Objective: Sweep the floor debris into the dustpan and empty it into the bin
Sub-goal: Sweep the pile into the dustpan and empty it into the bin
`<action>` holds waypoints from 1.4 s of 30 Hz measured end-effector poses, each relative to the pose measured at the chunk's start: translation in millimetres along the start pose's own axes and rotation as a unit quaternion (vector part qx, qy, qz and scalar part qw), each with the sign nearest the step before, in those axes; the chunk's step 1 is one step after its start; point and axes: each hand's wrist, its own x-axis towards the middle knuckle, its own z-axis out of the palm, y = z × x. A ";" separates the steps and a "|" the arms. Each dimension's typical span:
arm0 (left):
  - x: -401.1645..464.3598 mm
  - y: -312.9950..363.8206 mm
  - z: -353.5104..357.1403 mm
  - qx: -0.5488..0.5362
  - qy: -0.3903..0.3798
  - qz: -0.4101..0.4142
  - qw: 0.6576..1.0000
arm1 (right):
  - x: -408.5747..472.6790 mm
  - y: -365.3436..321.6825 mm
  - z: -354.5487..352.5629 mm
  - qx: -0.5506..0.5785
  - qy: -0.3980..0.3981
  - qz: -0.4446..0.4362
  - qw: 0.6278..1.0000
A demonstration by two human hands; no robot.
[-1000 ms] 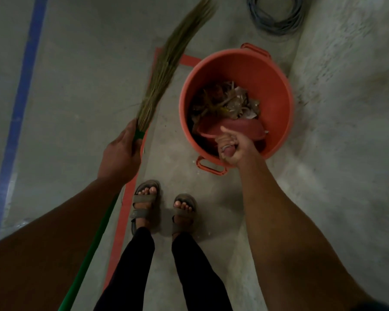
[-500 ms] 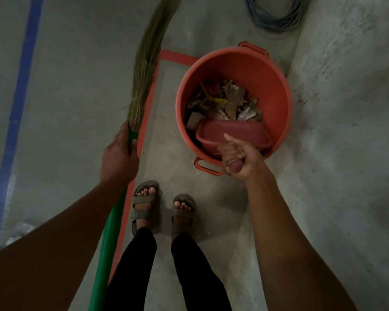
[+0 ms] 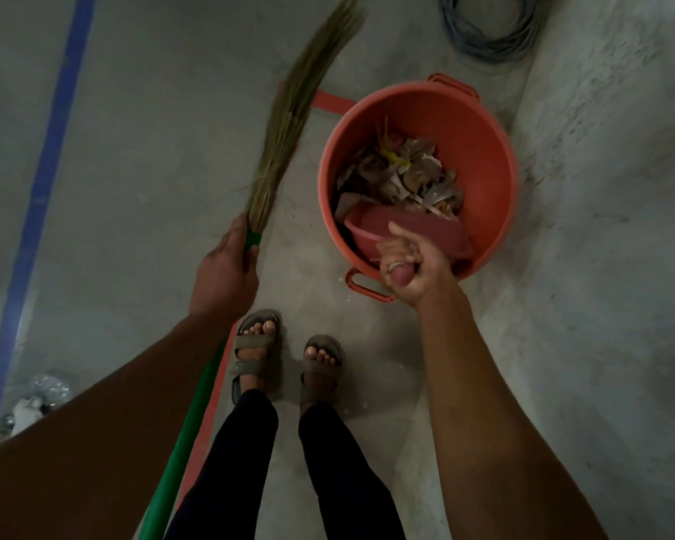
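Head view, looking down on a grey concrete floor marked with a blue line and red tape. The right hand grips the handle of a red dustpan tipped inside an orange bin holding paper debris. The left hand holds a green-handled grass broom beside the bin. A cable coil lies beyond; a rough pale wall rises at right.

Light: dim, flat, no clear source; greenish cast.
Shadows: soft, faint around sandals and under bin.
Glare: none.
Blur: broom bristle tip smeared; debris in bin soft.
Edges: wide-angle bend, blue floor line bowed; forearms oversized, very dark.
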 end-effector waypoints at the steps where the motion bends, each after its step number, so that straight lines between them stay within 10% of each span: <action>1: -0.8 1.3 -0.2 -0.010 0.000 0.002 1.000 | -8.3 4.5 3.0 0.014 -0.028 0.027 0.999; 8: -10.7 -11.5 7.9 0.002 0.008 0.011 1.000 | 18.8 -14.5 32.1 -0.023 0.045 -0.033 0.998; 16: -57.8 -14.3 2.9 -0.011 -0.001 -0.022 1.000 | -19.2 12.5 45.5 0.011 -0.044 -0.044 0.998; 27: -101.4 -54.0 -22.9 -0.031 0.014 -0.040 0.999 | -66.9 135.0 39.7 -0.030 -0.205 -0.034 0.978; 42: -243.2 -227.8 34.2 -0.084 -0.145 -0.182 0.969 | 12.5 374.5 6.0 -0.212 -0.144 -0.029 0.966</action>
